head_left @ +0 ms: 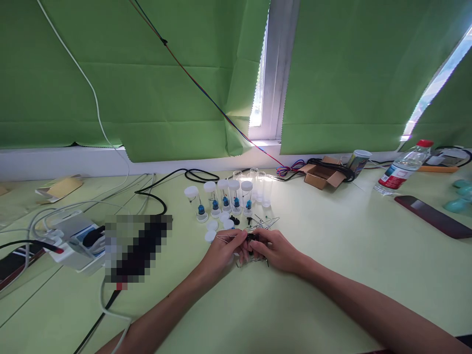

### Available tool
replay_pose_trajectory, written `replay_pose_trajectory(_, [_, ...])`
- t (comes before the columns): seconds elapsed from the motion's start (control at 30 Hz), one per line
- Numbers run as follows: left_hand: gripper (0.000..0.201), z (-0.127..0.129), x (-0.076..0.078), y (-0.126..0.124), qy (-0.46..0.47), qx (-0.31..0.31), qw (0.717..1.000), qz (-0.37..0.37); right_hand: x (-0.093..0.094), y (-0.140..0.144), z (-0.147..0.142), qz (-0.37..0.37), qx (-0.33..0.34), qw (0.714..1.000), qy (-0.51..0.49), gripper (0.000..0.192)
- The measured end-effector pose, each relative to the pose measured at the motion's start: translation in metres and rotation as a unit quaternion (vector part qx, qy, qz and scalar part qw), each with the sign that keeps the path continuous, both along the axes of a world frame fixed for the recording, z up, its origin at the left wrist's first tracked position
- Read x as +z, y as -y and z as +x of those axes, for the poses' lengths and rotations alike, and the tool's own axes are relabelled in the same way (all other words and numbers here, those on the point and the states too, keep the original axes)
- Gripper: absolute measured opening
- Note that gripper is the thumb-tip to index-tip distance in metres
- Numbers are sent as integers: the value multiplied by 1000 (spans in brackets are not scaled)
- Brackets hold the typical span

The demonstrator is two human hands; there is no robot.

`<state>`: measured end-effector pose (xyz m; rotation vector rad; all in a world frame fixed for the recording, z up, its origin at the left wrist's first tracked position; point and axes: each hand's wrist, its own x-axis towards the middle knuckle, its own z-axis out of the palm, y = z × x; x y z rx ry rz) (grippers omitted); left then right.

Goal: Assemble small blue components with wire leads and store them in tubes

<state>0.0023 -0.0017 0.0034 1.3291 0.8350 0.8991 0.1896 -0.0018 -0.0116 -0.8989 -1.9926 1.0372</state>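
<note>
Left hand [225, 247] and right hand [273, 250] pinched together on small dark part [252, 238], table [332, 275] mid-front | five capped tubes [221, 196] filled behind | empty tubes [260, 186], loose caps [217, 225], pins [265, 222] left.

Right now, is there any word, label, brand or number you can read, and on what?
None can be read.
Water bottle: its label print is too small and blurred.
Can by the cardboard box: its print is blurred.
Device at left: no legible marking.
</note>
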Motion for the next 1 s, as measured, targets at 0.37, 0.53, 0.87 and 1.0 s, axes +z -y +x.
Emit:
replay_pose_trajectory(0.37, [40,0,0,0,-12,-9,1000,7,-5,-4,1,21,16,1000,-4,46])
replay_pose_trajectory(0.53, [41,0,2,0,-5,-13,1000,-2,-5,-5,1,15,23,999,-19,53])
replay_pose_trajectory(0.87, [41,0,-1,0,0,2,1000,-8,-2,-3,2,1,15,1000,-4,31])
replay_pose_trajectory(1.0, [40,0,2,1,-9,5,1000,-5,-1,0,1,-7,9,1000,-2,23])
